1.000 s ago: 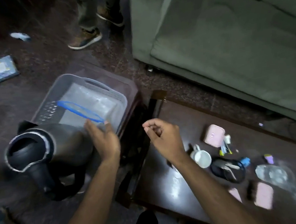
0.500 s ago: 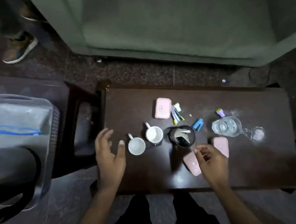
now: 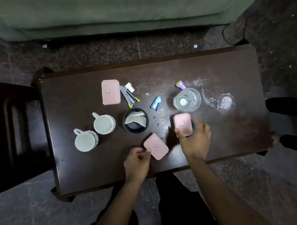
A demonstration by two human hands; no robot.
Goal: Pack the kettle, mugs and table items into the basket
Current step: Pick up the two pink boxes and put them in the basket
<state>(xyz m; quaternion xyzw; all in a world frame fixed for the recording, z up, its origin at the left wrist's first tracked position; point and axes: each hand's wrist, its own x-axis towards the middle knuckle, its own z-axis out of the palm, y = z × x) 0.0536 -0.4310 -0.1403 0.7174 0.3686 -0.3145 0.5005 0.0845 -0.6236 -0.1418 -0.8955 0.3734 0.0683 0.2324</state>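
Nearest: left hand (image 3: 137,162) pinches the left edge of a tilted pink box (image 3: 156,147); right hand (image 3: 194,140) clasps a second pink box (image 3: 183,124) just right of it. Step: collecting table items. Two mugs (image 3: 95,133) stand further left, untouched. Third pink box (image 3: 110,92) lies far. Basket is out of view; next move needs a lift, then carry.

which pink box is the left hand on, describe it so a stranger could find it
On the dark wooden table, look at the near edge in front of the black bowl. The pink box there lies askew at the left hand; the other two sit square to the table.
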